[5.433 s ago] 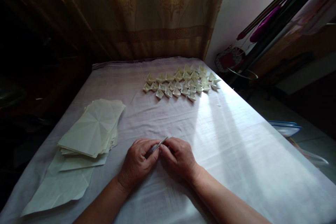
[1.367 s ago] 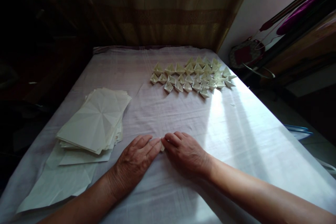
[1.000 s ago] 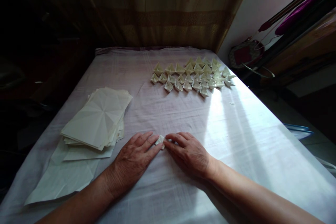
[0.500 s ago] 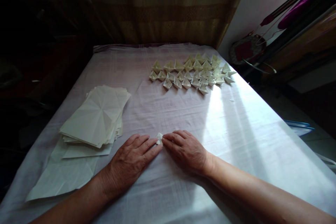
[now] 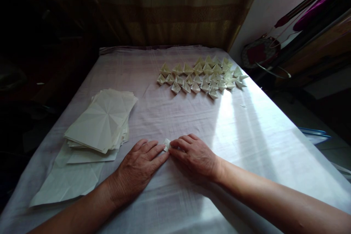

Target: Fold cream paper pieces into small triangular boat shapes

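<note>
Both hands are lying palm-down on the cloth-covered surface [image 5: 246, 135], near its front edge, with forearms coming in from the bottom of the frame.

Left hand [image 5: 137, 166]: flat, fingers stretched out, gripping nothing. Its fingertips are pointing right and touching the small folded paper piece [image 5: 166, 144].

Right hand [image 5: 196, 155]: also released, fingers slightly bent. Its fingertips are bearing down on the same piece from the right.

The piece is sitting on the cloth between the two sets of fingertips, pinned there and only partly showing. Its exact fold is too small to tell.

Nearby:
- A stack of creased paper sheets [image 5: 102, 120] is lying left of the left hand, apart from it. The top sheet is showing fold lines that radiate from its centre.
- A larger loose sheet [image 5: 65, 182] is sticking out from under that stack toward the front-left corner.
- A cluster of folded paper pieces [image 5: 201, 76] is sitting in rough rows at the far right of the surface, well apart from the hands.
- A tiny scrap [image 5: 242, 106] is lying just in front of the cluster, in a band of sunlight.

The cloth between the hands and the cluster is lying bare.

Beyond the surface:
- A patterned curtain [image 5: 175, 14] is hanging behind the far edge.
- A blue-rimmed object [image 5: 315, 133] is showing past the right edge. It is too cut off to identify.
</note>
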Demonstrator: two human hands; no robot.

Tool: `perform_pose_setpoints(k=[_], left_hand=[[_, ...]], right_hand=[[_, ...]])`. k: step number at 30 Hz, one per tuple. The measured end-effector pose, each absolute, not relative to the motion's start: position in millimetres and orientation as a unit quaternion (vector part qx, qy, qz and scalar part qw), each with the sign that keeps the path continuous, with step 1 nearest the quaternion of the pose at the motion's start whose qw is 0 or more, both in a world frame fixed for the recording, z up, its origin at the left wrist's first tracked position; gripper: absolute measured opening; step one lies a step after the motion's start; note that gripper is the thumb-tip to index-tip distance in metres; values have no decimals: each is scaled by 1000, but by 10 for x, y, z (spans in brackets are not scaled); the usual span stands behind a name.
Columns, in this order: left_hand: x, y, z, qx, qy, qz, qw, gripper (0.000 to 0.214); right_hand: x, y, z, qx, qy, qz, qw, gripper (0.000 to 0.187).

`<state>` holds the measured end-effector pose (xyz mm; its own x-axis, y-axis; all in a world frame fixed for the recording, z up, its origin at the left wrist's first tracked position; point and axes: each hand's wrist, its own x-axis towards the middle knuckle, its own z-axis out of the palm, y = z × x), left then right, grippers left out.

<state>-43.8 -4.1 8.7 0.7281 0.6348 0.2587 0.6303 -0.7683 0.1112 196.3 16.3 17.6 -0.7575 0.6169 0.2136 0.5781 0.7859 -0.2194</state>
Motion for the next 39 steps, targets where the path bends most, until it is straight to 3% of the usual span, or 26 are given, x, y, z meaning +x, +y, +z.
perform_pose_setpoints(k=[7,12,18,26,39], left_hand=[[-419,-44,97,928,338,153,11,37],[-415,-57,92,928,340,149,15,36],[-402,-8,131,927,345,148,25,33],[-518,1,95,927,345,142,25,41],[-534,-71,104,921,348,170,-43,40]], right_hand=[[1964,102,74,-343,-917,50,200,17],[1962,78,66,-339,-923,42,178,25],[1873,110,185,-359,-924,59,117,13],[1988,-11,17,-351,-919,28,178,35],[1869,-35,86,-367,-916,5,162,26]])
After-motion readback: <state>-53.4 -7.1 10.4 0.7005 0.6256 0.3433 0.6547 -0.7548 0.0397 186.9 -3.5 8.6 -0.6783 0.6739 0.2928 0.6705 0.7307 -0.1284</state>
